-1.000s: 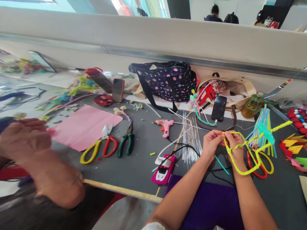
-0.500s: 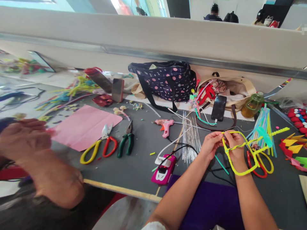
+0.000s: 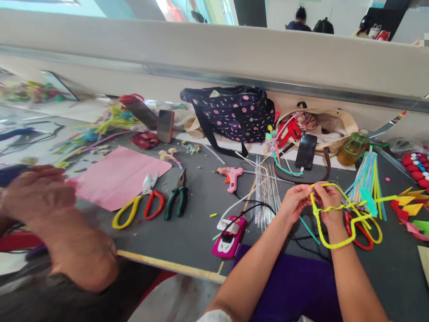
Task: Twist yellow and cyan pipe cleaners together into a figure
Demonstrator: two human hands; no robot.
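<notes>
My left hand (image 3: 295,201) pinches the upper left corner of a yellow pipe-cleaner frame (image 3: 335,245). Close beside it, my right hand (image 3: 329,197) is closed on the same corner, fingertips nearly touching the left ones. The frame is a bent outline with a twisted yellow-and-dark stem running to the right, where a teal pipe-cleaner piece (image 3: 368,201) is wrapped on. A thin wire shows faintly above my fingers. Below and behind the frame lie scissors with red and yellow handles (image 3: 375,230), partly covered. A bundle of pastel pipe cleaners (image 3: 365,174) is just beyond.
A pink glue gun (image 3: 232,176), silver wires (image 3: 268,197), a magenta power strip (image 3: 231,237) and green-handled pliers (image 3: 177,199) lie left of my hands. Other scissors (image 3: 129,212) rest near pink paper (image 3: 117,179). A co-worker's blurred hands (image 3: 40,192) are at far left. Bags (image 3: 231,114) stand behind.
The yellow frame has tilted, its right-hand stem and teal piece swinging slightly down and left. Both my hands keep their pinch at the corner. The co-worker's hands shift slightly.
</notes>
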